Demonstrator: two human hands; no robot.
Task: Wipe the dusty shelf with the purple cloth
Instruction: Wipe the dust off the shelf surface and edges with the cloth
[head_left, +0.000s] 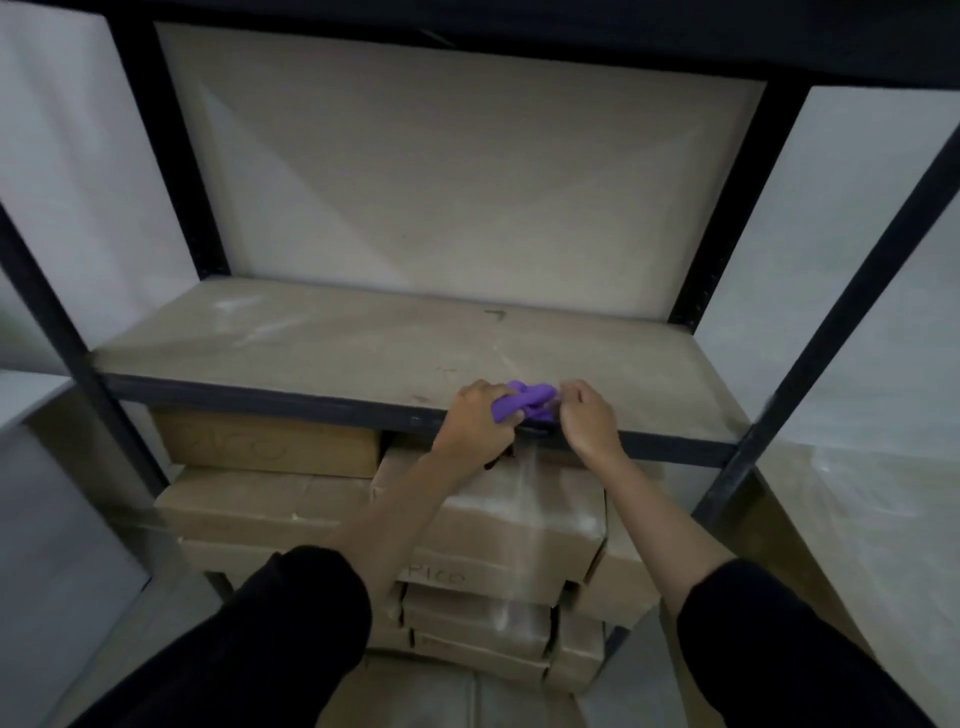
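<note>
purple cloth (525, 404): bunched into a small wad, lying at the front edge of the shelf (337, 340), a little right of centre, partly over the dark front rail (260, 397). it sits between the two hands and touches both.

left hand (475, 418): back of hand up, fingers (488, 391) curled round the left end of the cloth and holding it; wrist crosses the front rail.

right hand (589, 422): back of hand up, fingers bent down onto the right end of the cloth, apparently pinching it; the tips are blurred, so the exact grip is not clear.

shelf: flat beige board, dull and dusty, with pale smears (244, 317) toward the left rear and faint marks near the middle.

frame: black metal uprights (52, 312) at the corners, dark rail along the front, a further dark level across the top.

back panel (457, 182): plain pale board behind the shelf, upright.

cardboard boxes (519, 519): stacked in several layers on the level below, directly under the hands; two show handwritten lettering that reads roughly "pico".

sleeves (291, 623): black, pushed up to mid-forearm on both arms.

surroundings: pale wall either side of the unit.
</note>
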